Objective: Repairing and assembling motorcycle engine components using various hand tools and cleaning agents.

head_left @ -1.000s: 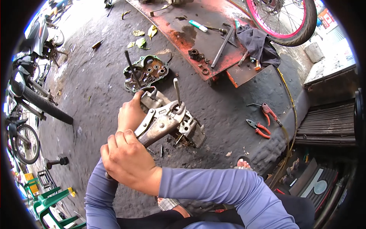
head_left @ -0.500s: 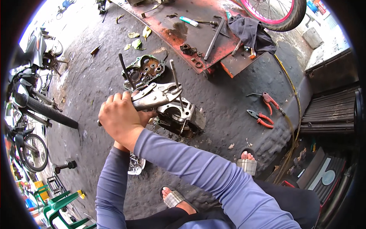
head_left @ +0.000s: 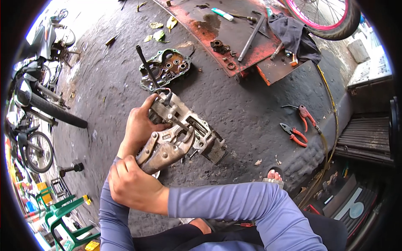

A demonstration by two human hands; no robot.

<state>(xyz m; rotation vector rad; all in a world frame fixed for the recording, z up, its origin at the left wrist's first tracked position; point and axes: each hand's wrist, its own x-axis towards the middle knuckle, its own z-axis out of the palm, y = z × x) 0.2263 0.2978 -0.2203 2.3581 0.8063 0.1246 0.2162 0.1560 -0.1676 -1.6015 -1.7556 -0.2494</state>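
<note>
My left hand (head_left: 137, 125) grips the left side of a grimy aluminium engine block (head_left: 209, 146). My right hand (head_left: 136, 186), crossed over my left forearm, is closed round the handle of large metal locking pliers (head_left: 165, 152). The pliers' serrated jaws are on a metal stud (head_left: 180, 123) on the block, which lies angled on the ground. Behind the block sits an opened engine cover (head_left: 173, 62) with a green edge and a black rod (head_left: 144, 62) standing by it. The right hand hides the pliers' handle end.
A rusty red metal platform (head_left: 197, 21) holds tools and a dark cloth (head_left: 287, 33). Orange-handled pliers (head_left: 299, 138) and an air gun (head_left: 305, 117) lie at right beside a hose (head_left: 328, 92). Motorcycles (head_left: 50, 108) and a green chair (head_left: 63, 215) are left; a pink-rimmed wheel (head_left: 322, 12) is upper right.
Since half a second ago, the locking pliers and my right hand have swung down toward me. My left hand has moved up onto the block's side, and the stud now looks more angled.
</note>
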